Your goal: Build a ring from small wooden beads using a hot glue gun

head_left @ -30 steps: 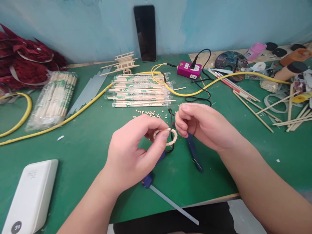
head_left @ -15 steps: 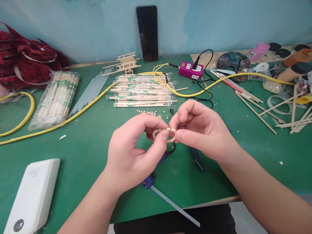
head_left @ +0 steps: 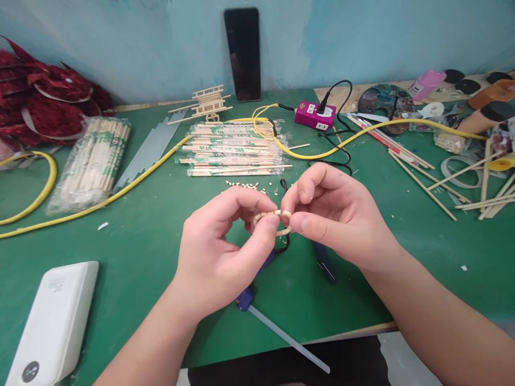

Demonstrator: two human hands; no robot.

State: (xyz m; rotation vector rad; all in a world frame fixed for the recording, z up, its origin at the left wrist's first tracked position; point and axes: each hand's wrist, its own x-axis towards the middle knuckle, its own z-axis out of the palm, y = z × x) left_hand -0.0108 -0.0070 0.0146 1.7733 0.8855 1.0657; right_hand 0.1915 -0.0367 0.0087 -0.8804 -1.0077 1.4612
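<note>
A small ring of short wooden pieces is held up between both hands above the green table. My left hand pinches its left side between thumb and fingers, which hide part of it. With thumb and forefinger, my right hand grips the right side. Below the hands lies a blue glue gun, partly covered by my left hand, with a clear glue stick reaching past the table's front edge. Small cut wooden bits are scattered just behind the hands. A dark blue tool lies under my right hand.
Wrapped chopsticks and a little wooden cart stand behind. A yellow cable crosses the table to a purple socket block. Loose sticks lie right; a white power bank lies front left. A phone leans on the wall.
The gap in the ring's upper right side no longer shows; its pieces now run together there. My right hand has shifted very slightly; the left stays nearly still.
</note>
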